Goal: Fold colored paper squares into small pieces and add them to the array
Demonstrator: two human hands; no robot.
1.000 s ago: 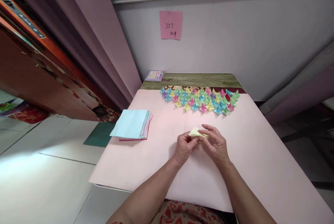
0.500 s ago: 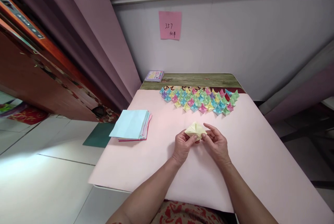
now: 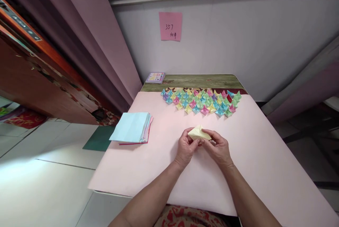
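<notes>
Between my two hands is a pale yellow folded paper piece (image 3: 197, 132), an origami shape with pointed ends and a crease down its middle. My left hand (image 3: 184, 146) grips its left end and lower edge, thumb in front. My right hand (image 3: 219, 148) pinches the lower edge with its thumb, while its index finger lies over the right part of the paper. Both hands are just above the pink table cover (image 3: 159, 170). The fingers behind the paper are partly hidden.
Several rows of small coloured origami pieces (image 3: 203, 101) stand at the back. A stack of paper sheets (image 3: 129, 127), light blue on top, lies at the left. Small printed packets (image 3: 155, 77) sit in the far left corner. A pink note (image 3: 171, 26) is on the wall.
My right index finger has come down from its raised position onto the paper's right side. Both thumbs have moved lower, to the bottom edge. The view has shifted slightly.
</notes>
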